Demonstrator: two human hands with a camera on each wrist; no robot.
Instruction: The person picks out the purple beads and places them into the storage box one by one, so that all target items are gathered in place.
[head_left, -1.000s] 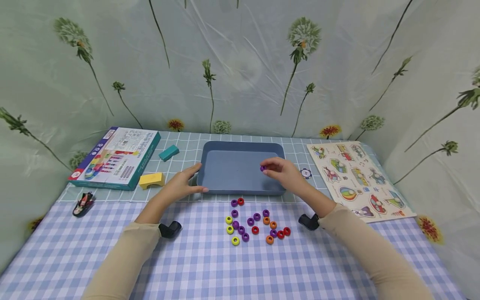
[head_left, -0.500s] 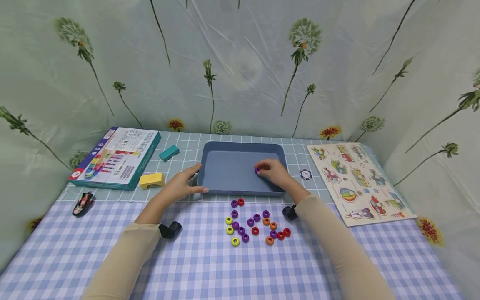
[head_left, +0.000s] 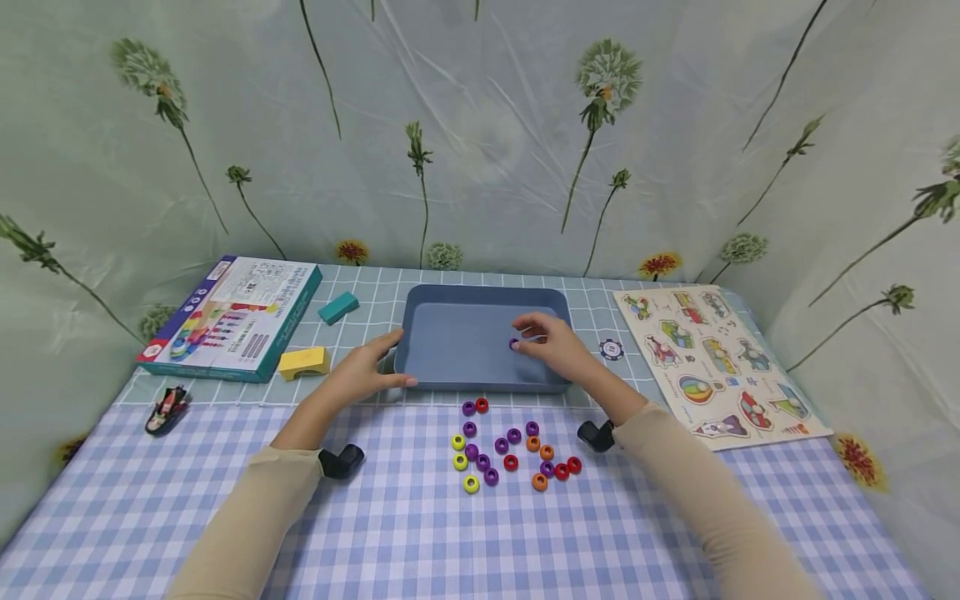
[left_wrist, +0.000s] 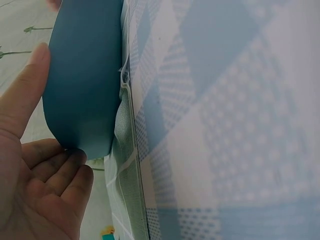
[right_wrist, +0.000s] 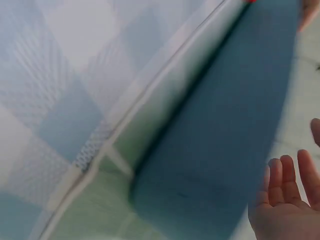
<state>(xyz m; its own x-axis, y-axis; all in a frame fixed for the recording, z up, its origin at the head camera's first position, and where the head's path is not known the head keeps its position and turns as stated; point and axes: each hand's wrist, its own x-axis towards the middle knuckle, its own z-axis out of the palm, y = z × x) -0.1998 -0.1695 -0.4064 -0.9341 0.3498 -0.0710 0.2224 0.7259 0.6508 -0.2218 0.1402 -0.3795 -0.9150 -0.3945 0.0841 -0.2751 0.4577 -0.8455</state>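
Observation:
In the head view my left hand (head_left: 363, 367) holds the front left corner of a blue-grey tray (head_left: 480, 386), thumb along its front and fingers at the left side. The left wrist view shows the thumb at the tray's rim and the other fingers bent against its end. My right hand (head_left: 558, 346) is over the tray's right part, thumb and fingers spread apart. A purple bead (head_left: 513, 343) is in the tray right at the thumb tip. In the right wrist view the right hand's fingers (right_wrist: 287, 180) stand apart beyond the tray wall.
Several purple, red (head_left: 511, 462), orange (head_left: 540, 482) and yellow beads (head_left: 471, 484) lie before the tray. Left are a game box (head_left: 232, 321), a teal block (head_left: 338, 307), a yellow arch block (head_left: 303, 362) and a toy vehicle (head_left: 167, 411). Right are a round chip (head_left: 611, 349) and picture puzzle (head_left: 712, 367).
My right hand moved left and lower over the tray with the purple bead, then parted its fingers from it and shifted slightly right. The left hand stayed at the tray's corner.

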